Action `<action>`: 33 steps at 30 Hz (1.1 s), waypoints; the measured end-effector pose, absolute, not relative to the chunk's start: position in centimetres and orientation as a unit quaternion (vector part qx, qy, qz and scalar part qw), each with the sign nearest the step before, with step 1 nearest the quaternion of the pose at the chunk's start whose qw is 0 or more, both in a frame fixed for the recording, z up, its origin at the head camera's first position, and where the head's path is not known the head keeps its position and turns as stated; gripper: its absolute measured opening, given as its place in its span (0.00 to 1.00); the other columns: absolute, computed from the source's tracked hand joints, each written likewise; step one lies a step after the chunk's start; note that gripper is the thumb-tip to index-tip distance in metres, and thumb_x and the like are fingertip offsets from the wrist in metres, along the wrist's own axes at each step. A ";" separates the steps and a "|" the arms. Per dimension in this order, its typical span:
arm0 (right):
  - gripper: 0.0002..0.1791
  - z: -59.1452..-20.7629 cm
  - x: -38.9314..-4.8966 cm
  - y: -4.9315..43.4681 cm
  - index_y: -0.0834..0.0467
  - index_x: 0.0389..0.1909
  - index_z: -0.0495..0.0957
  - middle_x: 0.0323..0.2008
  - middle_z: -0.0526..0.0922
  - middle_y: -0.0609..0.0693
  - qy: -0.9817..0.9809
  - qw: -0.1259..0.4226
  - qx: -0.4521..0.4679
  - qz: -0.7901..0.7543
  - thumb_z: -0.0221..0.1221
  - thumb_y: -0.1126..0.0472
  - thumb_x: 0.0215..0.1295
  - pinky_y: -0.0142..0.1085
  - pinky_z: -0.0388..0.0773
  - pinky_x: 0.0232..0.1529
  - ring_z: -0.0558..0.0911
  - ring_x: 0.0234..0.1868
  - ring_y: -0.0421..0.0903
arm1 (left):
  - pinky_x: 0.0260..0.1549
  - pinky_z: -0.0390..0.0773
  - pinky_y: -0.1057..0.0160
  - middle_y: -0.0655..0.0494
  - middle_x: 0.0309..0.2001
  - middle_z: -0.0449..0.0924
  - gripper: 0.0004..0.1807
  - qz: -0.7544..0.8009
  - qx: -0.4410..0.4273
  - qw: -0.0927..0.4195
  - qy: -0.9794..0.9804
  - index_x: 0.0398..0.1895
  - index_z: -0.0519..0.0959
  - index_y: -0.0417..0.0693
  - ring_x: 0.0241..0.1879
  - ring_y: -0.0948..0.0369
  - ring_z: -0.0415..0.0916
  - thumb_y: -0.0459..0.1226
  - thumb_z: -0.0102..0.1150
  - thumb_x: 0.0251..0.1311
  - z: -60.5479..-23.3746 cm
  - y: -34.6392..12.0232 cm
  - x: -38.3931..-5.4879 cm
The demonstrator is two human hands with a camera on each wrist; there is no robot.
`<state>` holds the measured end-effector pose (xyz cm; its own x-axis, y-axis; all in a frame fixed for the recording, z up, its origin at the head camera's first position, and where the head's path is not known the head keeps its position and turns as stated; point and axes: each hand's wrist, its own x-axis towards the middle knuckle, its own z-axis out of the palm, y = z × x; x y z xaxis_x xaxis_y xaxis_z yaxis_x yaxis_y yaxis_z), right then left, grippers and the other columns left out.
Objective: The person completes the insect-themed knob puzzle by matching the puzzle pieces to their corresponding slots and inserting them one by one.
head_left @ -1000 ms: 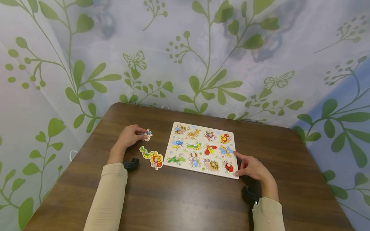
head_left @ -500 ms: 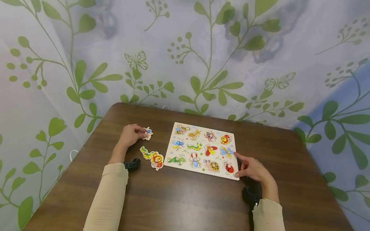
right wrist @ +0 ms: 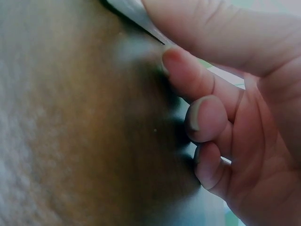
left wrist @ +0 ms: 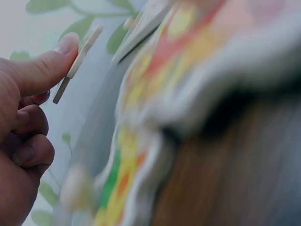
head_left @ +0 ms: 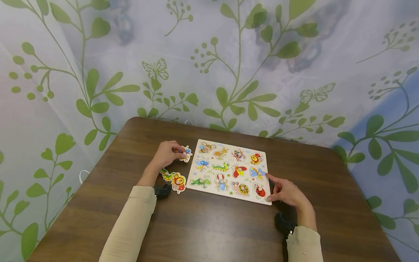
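My left hand (head_left: pixel 167 154) pinches a knobbed blue insect puzzle piece (head_left: pixel 187 154) just left of the puzzle board (head_left: pixel 209 191). The left wrist view shows that piece (left wrist: pixel 85 51) edge-on at the thumb, raised off the table. Near my left wrist lie a red-and-yellow butterfly piece (head_left: pixel 178 182) and a green caterpillar piece (head_left: pixel 167 175), end to end and partly behind the forearm. My right hand (head_left: pixel 289 192) holds the board at its right edge, thumb on the near corner, index finger farther up. The other right fingers curl down toward the table in the right wrist view.
Rows of colourful insect pictures cover the board, several with knobs, such as a ladybird (head_left: pixel 260 191) and a green grasshopper (head_left: pixel 201 181). All this lies on a brown wooden table (head_left: pixel 212 233). Behind the table hangs a leaf-patterned curtain (head_left: pixel 183 80).
My left hand has carried the blue insect piece rightward, closer to the board's left edge, and its forearm now partly covers the caterpillar piece. My right hand stays at the board's edge.
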<state>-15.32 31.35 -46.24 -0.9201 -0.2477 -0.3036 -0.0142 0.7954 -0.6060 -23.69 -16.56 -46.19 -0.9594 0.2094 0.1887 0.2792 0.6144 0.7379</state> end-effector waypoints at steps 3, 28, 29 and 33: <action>0.55 -46.2 -15.2 31.3 0.54 0.73 0.59 0.23 0.72 0.48 0.929 0.186 -0.067 -0.313 0.75 0.49 0.44 0.32 0.66 0.23 0.69 0.22 0.43 | 0.27 0.67 0.63 0.58 0.24 0.76 0.05 -0.416 -0.148 0.036 -0.897 0.31 0.88 0.51 0.26 0.60 0.68 0.39 0.74 0.50 -46.1 -15.2 -23.6; 0.55 -46.4 -14.9 31.0 0.53 0.74 0.59 0.22 0.73 0.48 0.925 0.190 -0.057 -0.323 0.75 0.49 0.43 0.33 0.67 0.23 0.69 0.22 0.44 | 0.31 0.66 0.65 0.61 0.26 0.75 0.02 -0.350 -0.215 -0.051 -0.910 0.27 0.88 0.55 0.28 0.62 0.68 0.40 0.73 0.50 -46.7 -10.3 -24.4; 0.55 -46.3 -15.0 31.0 0.53 0.74 0.59 0.22 0.73 0.48 0.927 0.190 -0.057 -0.320 0.75 0.49 0.43 0.33 0.67 0.23 0.69 0.22 0.44 | 0.32 0.65 0.65 0.60 0.26 0.75 0.02 -0.351 -0.216 -0.055 -0.910 0.27 0.88 0.55 0.28 0.61 0.68 0.40 0.73 0.50 -46.7 -10.3 -24.5; 0.55 -46.1 -15.3 31.2 0.52 0.74 0.59 0.22 0.73 0.48 0.930 0.186 -0.058 -0.313 0.75 0.48 0.43 0.33 0.67 0.23 0.70 0.22 0.44 | 0.33 0.65 0.65 0.60 0.26 0.75 0.03 -0.355 -0.218 -0.070 -0.906 0.28 0.88 0.54 0.30 0.61 0.68 0.40 0.73 0.51 -46.8 -10.5 -24.7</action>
<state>-15.28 31.18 -46.05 -0.9243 -0.2241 -0.3089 0.0085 0.7972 -0.6037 -24.73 -10.49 -46.83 -0.8953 0.4446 0.0288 0.3458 0.6527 0.6742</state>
